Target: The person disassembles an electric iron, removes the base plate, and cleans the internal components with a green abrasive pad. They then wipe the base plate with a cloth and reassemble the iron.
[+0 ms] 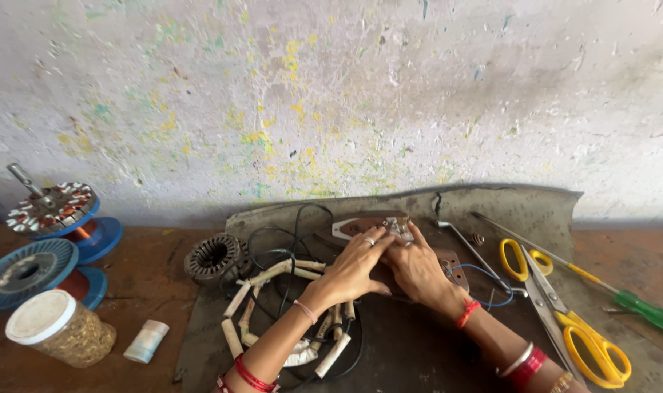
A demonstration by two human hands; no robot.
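Hands, left [353, 266] and right [417, 268], press together on a small brown metal-fitted part [371, 224] lying on the dark mat [419, 342] mid-table, fingers curled around it. Yellow-handled scissors [564, 313] lie just right; a ring of white-sleeved wires [288, 313] crowds the left wrist, with blue wire spools [37, 269] well apart.

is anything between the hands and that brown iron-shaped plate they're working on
Nothing visible does. The left hand and right hand already rest on the brown plate, fingertips meeting at its small metal fitting. The sleeved wire loop and black cable lie beside and below the hands, not between.
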